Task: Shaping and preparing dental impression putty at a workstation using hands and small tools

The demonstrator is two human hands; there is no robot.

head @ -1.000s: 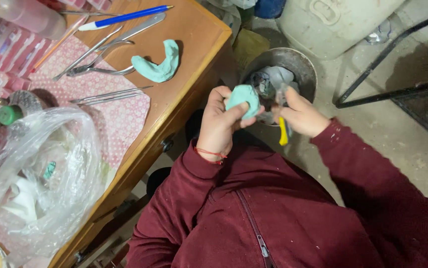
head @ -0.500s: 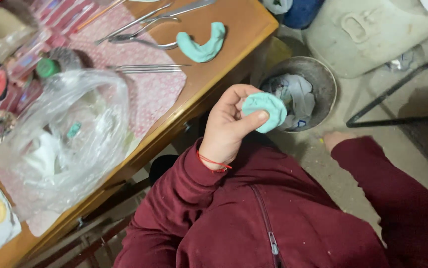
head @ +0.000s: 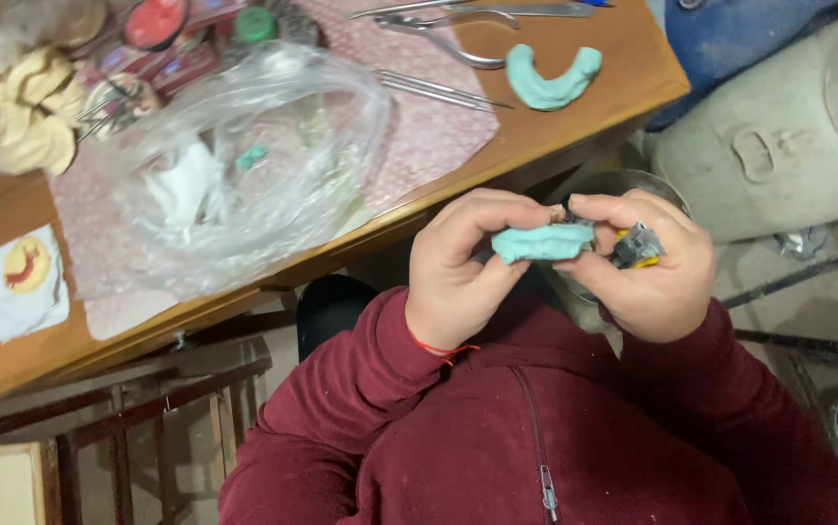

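You hold a teal, arch-shaped mould (head: pixel 542 242) between both hands, out past the table's edge and above your lap in a dark red zip jacket (head: pixel 535 437). Your left hand (head: pixel 463 267) wraps its left end, fingers curled over the top and thumb underneath. Your right hand (head: pixel 647 267) closes on its right end with thumb and forefinger, and the same hand also grips a small yellow-and-grey tool (head: pixel 636 248) just beside the mould. Both hands are closed and nearly touch at the fingertips.

Beyond your hands, a second teal mould (head: pixel 552 81) lies on the wooden table (head: pixel 623 68), well apart from the one you hold. Near it lie metal pliers (head: pixel 458 24). A crumpled clear plastic bag (head: pixel 244 165) sits to the left on a pink patterned cloth (head: pixel 433 141). A metal bowl (head: pixel 623 182) shows below, partly hidden behind your hands.
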